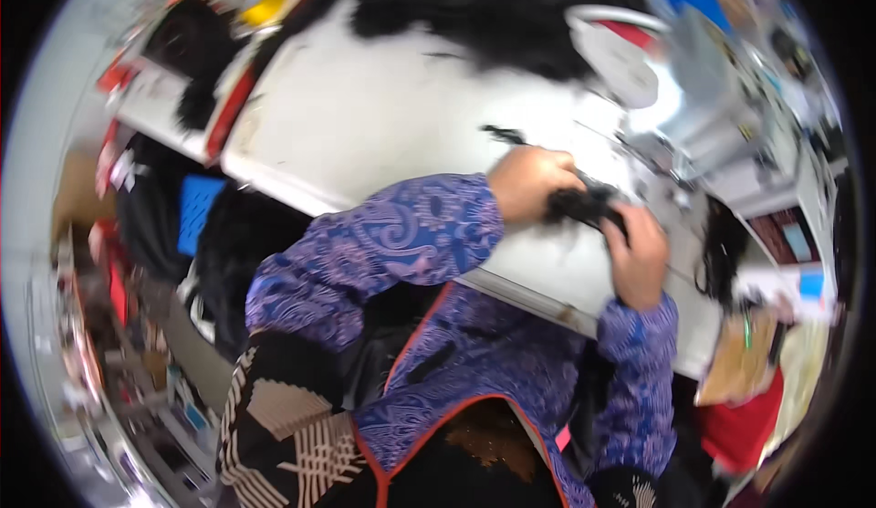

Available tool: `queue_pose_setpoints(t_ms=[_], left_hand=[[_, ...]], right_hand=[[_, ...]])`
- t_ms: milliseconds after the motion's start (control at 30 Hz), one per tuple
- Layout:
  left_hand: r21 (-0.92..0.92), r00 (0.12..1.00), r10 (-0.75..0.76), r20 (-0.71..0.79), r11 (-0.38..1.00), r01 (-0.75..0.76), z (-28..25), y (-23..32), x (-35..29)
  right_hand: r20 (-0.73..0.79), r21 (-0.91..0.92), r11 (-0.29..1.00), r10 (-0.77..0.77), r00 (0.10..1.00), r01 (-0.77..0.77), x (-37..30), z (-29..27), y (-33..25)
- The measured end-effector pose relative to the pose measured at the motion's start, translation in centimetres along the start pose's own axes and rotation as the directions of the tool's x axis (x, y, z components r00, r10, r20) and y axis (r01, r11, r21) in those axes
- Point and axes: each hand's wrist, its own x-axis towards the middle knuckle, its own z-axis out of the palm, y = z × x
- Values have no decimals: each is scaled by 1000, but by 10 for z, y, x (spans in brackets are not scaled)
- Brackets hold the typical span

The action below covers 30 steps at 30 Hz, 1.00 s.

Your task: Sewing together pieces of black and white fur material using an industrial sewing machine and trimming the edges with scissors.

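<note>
Over the white tabletop (347, 115), a small piece of black fur (575, 205) stretches between my two hands. My left hand (537, 182) has its fingers closed on the fur's left side, and a dark tuft (505, 134) pokes out beyond its knuckles. At the right end, the thumb and fingers of my right hand (639, 260) pinch the same piece. Motion blur hides the fur's exact shape and edges. Both forearms wear blue-purple patterned sleeves.
A large heap of black fur (484, 6) covers the table's far side. To the right stands a grey-white sewing machine (707, 106), with a bright light beside it. Dark fur strands (721, 243) hang near its base. A blue perforated piece (198, 214) lies at left.
</note>
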Motion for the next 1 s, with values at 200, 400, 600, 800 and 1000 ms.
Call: queue_pose_setpoints(t_ms=[200,400,600,800,1000], left_hand=[[379,956,-179,-233,888,259,-86,-43,-36],[415,792,-274,-545,733,539,-187,-97,-82],[390,387,-125,-913,-2,921,-340,-160,-179],[113,43,-289,-956,-228,967,-430,-166,-293],[218,37,-488,-872,-319,922,-417,-187,-280]], right_hand=[[-24,-44,999,-28,999,27,-13,-5,-2],[17,-71,991,-115,993,116,-4,1,-15],[-10,-53,994,-92,996,91,-1,-7,-19],[23,20,998,-58,998,57,6,7,-21],[40,-27,1000,-2,999,3,1,4,-18]])
